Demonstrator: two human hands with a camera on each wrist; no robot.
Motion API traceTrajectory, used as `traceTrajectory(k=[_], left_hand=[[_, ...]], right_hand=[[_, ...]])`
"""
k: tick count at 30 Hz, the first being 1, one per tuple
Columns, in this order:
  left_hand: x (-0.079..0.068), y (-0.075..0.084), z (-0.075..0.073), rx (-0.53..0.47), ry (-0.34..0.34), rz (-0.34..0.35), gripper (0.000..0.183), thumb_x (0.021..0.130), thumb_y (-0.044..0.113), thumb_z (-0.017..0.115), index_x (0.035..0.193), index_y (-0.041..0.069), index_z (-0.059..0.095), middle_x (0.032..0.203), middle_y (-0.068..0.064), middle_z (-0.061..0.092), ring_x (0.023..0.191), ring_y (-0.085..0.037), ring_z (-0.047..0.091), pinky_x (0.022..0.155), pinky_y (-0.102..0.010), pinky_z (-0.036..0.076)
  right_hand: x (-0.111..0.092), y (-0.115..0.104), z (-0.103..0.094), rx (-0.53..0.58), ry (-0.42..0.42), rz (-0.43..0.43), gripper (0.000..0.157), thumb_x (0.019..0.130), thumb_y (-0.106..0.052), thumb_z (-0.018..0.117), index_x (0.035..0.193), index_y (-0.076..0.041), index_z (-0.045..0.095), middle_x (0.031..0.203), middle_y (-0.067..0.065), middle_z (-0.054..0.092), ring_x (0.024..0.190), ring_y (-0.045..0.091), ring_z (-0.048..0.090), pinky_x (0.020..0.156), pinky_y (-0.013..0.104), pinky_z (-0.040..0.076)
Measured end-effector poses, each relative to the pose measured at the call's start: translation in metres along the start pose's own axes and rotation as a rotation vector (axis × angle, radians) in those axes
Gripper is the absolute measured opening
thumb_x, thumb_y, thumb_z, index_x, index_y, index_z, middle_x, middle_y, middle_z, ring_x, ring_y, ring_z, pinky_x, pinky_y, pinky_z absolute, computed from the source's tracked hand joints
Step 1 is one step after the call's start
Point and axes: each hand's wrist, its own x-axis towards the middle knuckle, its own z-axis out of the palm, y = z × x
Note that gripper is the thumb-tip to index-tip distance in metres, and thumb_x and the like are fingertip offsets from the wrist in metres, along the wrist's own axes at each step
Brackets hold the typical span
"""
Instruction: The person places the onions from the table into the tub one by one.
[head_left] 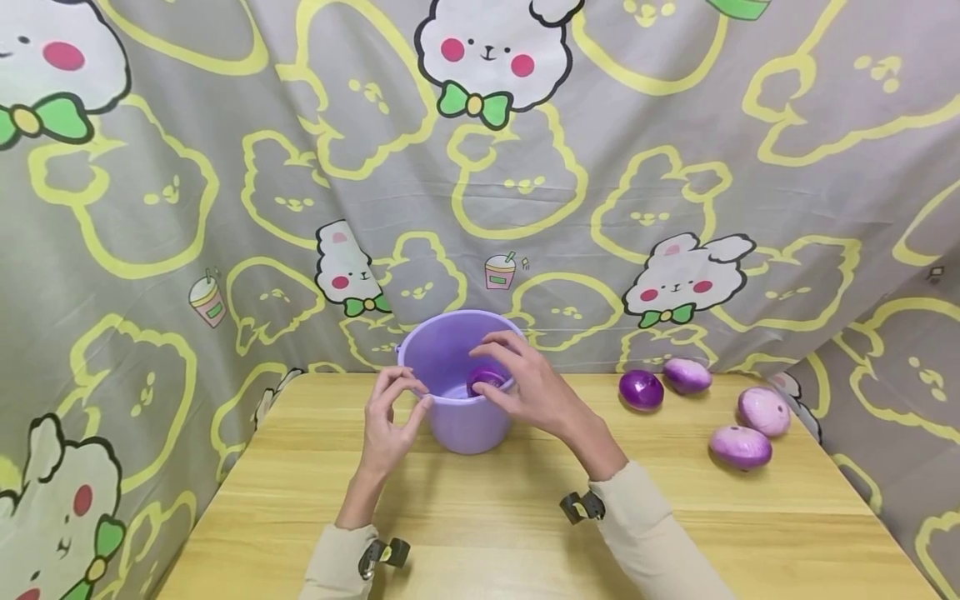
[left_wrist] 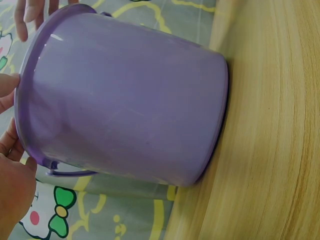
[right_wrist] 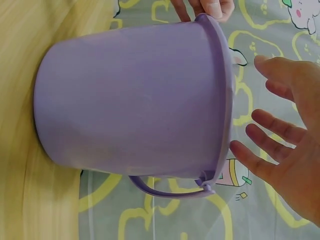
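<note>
A purple plastic bucket [head_left: 471,427] stands upright on the table, its handle [right_wrist: 167,192] hanging down at the back. My left hand [head_left: 390,417] pinches the bucket's rim at the left with thumb and fingertips; in the left wrist view that hand [left_wrist: 15,185] is partly cut off. Over the right side of the rim is my right hand [head_left: 528,385], fingers spread and bent a little. The right wrist view shows this hand [right_wrist: 292,145] holding nothing. Inside the bucket a dark purple onion [head_left: 483,379] shows below the right fingers, partly hidden by them.
On the table's right side lie a dark purple onion [head_left: 641,390] and several paler ones, among them a purple-white onion [head_left: 741,448]. The wooden table [head_left: 480,517] ends at a hanging curtain [head_left: 525,200] printed with cartoon animals. Each sleeve carries a small black wrist device [head_left: 582,507].
</note>
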Motion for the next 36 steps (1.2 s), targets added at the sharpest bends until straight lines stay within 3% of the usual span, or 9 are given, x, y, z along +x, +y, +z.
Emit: traceTrajectory(k=[10, 19, 36], left_hand=[[0.002, 0.000, 0.000, 0.000, -0.018, -0.017, 0.016, 0.082, -0.012, 0.076, 0.094, -0.002, 0.071, 0.107, -0.020, 0.057, 0.115, -0.029, 0.052, 0.113, -0.035, 0.039], [0.000, -0.002, -0.001, 0.008, -0.011, -0.017, 0.022, 0.079, -0.017, 0.076, 0.094, -0.003, 0.070, 0.107, -0.022, 0.057, 0.116, -0.029, 0.051, 0.114, -0.034, 0.038], [-0.001, 0.001, -0.003, 0.015, -0.024, -0.037, 0.018, 0.082, -0.011, 0.076, 0.095, 0.000, 0.071, 0.109, -0.020, 0.057, 0.116, -0.028, 0.052, 0.114, -0.035, 0.038]], right_hand=[[-0.011, -0.004, -0.012, -0.042, 0.022, 0.004, 0.040, 0.091, -0.025, 0.079, 0.128, -0.015, 0.066, 0.134, 0.006, 0.057, 0.127, 0.025, 0.054, 0.105, 0.044, 0.050], [-0.024, -0.005, -0.018, -0.046, 0.048, 0.019, 0.042, 0.089, -0.022, 0.082, 0.127, -0.010, 0.067, 0.136, 0.008, 0.057, 0.131, 0.027, 0.052, 0.109, 0.046, 0.047], [-0.051, -0.006, -0.035, -0.085, 0.074, 0.061, 0.049, 0.087, -0.020, 0.084, 0.132, -0.016, 0.065, 0.145, 0.009, 0.052, 0.136, 0.027, 0.049, 0.109, 0.050, 0.047]])
